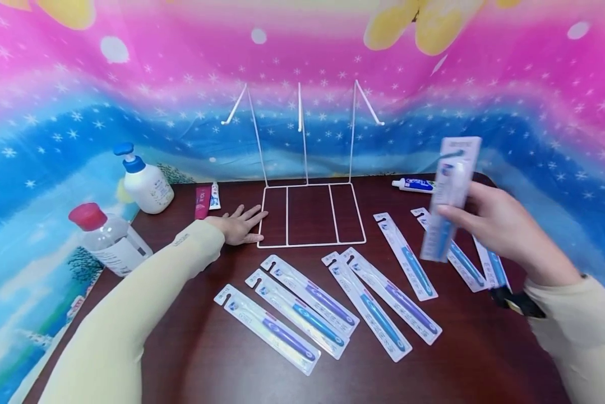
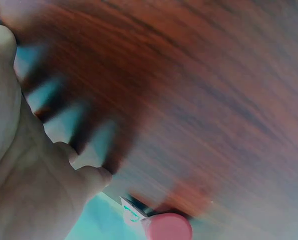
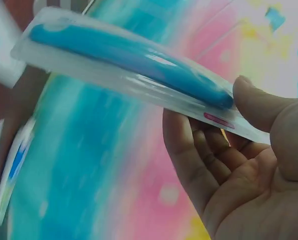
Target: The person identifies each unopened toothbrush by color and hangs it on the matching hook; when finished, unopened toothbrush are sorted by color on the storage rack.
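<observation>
My right hand (image 1: 501, 224) pinches a packaged toothbrush (image 1: 448, 196) between thumb and fingers, raised above the table's right side. In the right wrist view the toothbrush pack (image 3: 134, 70) shows a blue handle under clear plastic. At the left side of a white wire rack (image 1: 312, 244), my left hand (image 1: 239, 225) lies with fingers spread, its fingertips at the frame's edge. The rack has three upright hooks at its back. Several packaged toothbrushes with purple or blue handles (image 1: 267, 328) lie on the table in front of the rack and to its right.
At the left stand a white pump bottle (image 1: 151, 188) and a clear bottle with a red cap (image 1: 112, 241). Two small tubes (image 1: 202, 202) lie behind my left hand. A toothpaste tube (image 1: 415, 185) is at the back right. A patterned cloth (image 1: 181, 112) hangs behind the table.
</observation>
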Tool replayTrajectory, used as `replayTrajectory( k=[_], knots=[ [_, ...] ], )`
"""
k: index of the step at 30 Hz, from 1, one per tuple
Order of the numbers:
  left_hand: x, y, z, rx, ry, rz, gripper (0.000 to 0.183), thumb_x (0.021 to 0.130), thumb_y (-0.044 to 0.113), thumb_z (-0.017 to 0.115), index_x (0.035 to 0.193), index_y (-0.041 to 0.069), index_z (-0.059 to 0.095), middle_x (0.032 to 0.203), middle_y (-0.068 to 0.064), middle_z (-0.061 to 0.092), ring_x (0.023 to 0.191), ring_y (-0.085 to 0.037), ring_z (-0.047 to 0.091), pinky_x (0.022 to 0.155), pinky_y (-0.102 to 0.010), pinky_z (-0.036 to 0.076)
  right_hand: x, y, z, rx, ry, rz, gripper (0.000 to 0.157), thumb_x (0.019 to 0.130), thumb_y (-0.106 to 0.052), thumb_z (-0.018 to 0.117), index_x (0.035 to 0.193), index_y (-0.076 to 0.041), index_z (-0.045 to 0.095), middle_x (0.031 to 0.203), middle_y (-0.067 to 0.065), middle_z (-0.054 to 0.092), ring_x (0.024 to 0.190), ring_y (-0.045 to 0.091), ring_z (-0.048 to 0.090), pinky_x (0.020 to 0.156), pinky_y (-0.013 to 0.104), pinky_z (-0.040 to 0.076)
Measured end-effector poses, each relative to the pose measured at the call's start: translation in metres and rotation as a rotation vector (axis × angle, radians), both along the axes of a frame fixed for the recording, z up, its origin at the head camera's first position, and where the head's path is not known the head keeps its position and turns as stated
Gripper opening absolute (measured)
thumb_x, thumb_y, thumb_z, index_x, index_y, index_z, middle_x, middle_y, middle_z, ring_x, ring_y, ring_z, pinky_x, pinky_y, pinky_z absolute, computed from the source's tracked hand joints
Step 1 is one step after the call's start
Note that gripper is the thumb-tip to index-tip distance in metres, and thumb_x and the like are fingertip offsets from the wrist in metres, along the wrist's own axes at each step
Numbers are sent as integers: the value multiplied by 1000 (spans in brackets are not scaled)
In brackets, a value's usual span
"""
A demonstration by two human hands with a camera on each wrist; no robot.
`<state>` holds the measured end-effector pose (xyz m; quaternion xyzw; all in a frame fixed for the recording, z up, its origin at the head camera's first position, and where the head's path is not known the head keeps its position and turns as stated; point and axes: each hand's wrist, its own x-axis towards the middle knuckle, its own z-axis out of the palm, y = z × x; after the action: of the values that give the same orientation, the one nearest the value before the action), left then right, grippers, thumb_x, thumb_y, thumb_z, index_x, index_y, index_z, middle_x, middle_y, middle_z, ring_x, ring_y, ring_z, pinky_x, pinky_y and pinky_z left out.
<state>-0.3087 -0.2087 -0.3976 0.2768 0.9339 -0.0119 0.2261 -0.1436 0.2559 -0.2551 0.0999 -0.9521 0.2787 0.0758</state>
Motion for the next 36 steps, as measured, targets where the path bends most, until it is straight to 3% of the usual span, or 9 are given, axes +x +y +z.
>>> replayTrajectory(
  k=[4,8,21,27,32,36],
  knots=[
    [1,3,1,6,5,5,73,94,51,38,149,17,3,153,-12,-2,135,-44,0,99,-64,15,-19,-44,12,-53,-37,118,53,88,-43,56,130,-12,48,113,14,59,92,30,62,73,48,50],
    [4,5,0,-16,13,10,73,95,50,38,149,17,4,153,-12,-1,135,-44,2,100,-63,16,-39,-67,16,-89,-81,170,55,89,-40,55,136,-14,43,119,12,56,101,31,59,81,52,46],
    [4,10,0,-41,19,5,72,95,51,36,149,17,3,153,-11,-2,135,-44,1,101,-61,17,-88,-76,8,-133,-176,172,55,91,-39,54,136,-11,42,116,13,58,93,27,63,76,44,50],
    [2,7,-3,-47,4,14,73,94,54,34,149,19,1,154,-9,-3,136,-42,0,102,-60,16,-134,-78,5,-152,-234,154,53,92,-38,53,137,-12,43,122,13,55,100,26,60,81,44,48],
    [4,4,-2,-46,10,30,73,94,53,35,149,19,1,153,-9,-4,135,-43,0,101,-61,16,-174,-82,4,-217,-259,139,55,93,-33,52,142,-13,36,131,14,49,108,29,56,82,41,49],
    [6,3,0,-38,13,32,73,94,52,36,149,19,1,153,-9,-6,135,-43,-1,101,-61,15,-197,-86,5,-272,-265,116,57,94,-30,52,145,-16,30,136,15,45,112,32,53,84,43,47]
  ],
)
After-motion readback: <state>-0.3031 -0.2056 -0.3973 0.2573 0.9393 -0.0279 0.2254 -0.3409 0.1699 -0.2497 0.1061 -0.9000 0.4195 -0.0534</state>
